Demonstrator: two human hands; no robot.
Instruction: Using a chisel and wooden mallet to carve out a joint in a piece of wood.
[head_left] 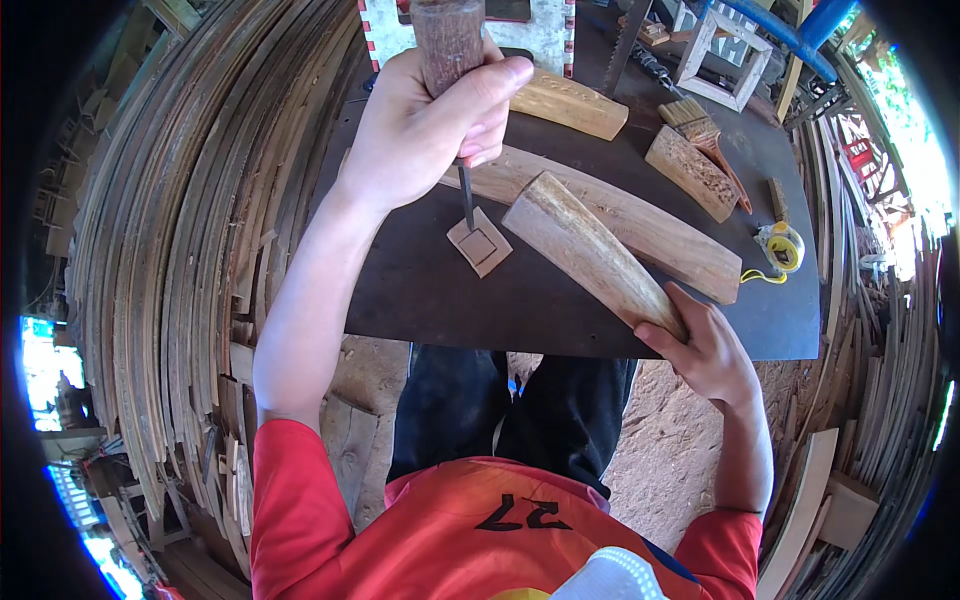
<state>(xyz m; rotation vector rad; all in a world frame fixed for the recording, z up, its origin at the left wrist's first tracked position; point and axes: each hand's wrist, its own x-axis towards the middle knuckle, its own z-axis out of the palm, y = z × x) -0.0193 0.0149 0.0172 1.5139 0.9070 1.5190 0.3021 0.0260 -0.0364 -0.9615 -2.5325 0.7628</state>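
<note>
My left hand [425,125] is wrapped round the wooden handle of a chisel [448,45], held upright. The chisel's narrow metal blade points down onto a small square piece of wood [480,243], which has a square outline cut into its face. In my right hand [705,350] is the near end of a thick wooden block [590,245], slanting up and left over the table. Its far end is close to the small square piece, apart from it. Behind the block lies a long curved plank [640,215], partly hidden by the block and my left hand.
On the dark table [420,300] lie another wood piece [570,103], a rough block [692,172], a paintbrush [700,130], a tape measure [780,247] and a wooden frame [724,60]. A white stool [540,40] stands at the far side. Stacked planks [190,200] flank the left.
</note>
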